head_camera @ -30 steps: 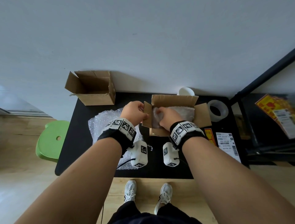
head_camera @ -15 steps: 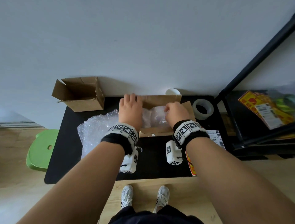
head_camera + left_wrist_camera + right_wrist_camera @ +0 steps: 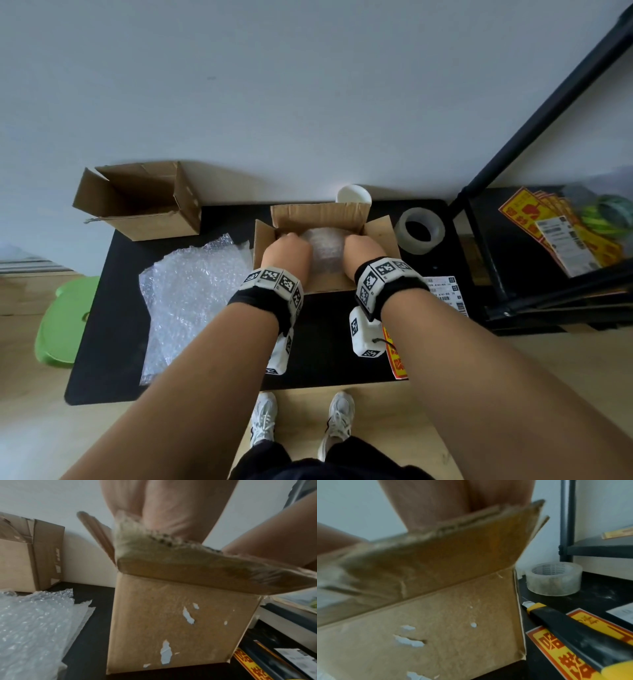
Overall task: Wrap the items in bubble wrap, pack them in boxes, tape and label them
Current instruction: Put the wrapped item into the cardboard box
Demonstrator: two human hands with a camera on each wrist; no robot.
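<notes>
Head view shows two cardboard boxes on the black worktop (image 3: 109, 342): an empty box (image 3: 140, 202) at the far left corner, lying open, and a packing box (image 3: 322, 284) in the middle with all its flaps up. One bundle (image 3: 323, 248) wrapped in bubble wrap sits inside the packing box, pale and cloudy, its contents hidden. One loose sheet of bubble wrap (image 3: 191, 298) lies flat to the left of that box. One roll of clear tape (image 3: 419, 230) stands to the right, one white cup (image 3: 354, 195) behind the box against the wall, one printed shipping label (image 3: 445, 291) and one red-and-yellow sticker (image 3: 395, 356) near the front right edge. One yellow-and-black knife (image 3: 570, 631) lies across that sticker in the right wrist view.

Both hands reach down into the packing box, the left hand (image 3: 286, 253) and the right hand (image 3: 363, 255) on either side of the bundle. Their fingers are hidden below the rim, so I cannot tell whether they are spread or gripping. The box front carries torn white patches.
</notes>
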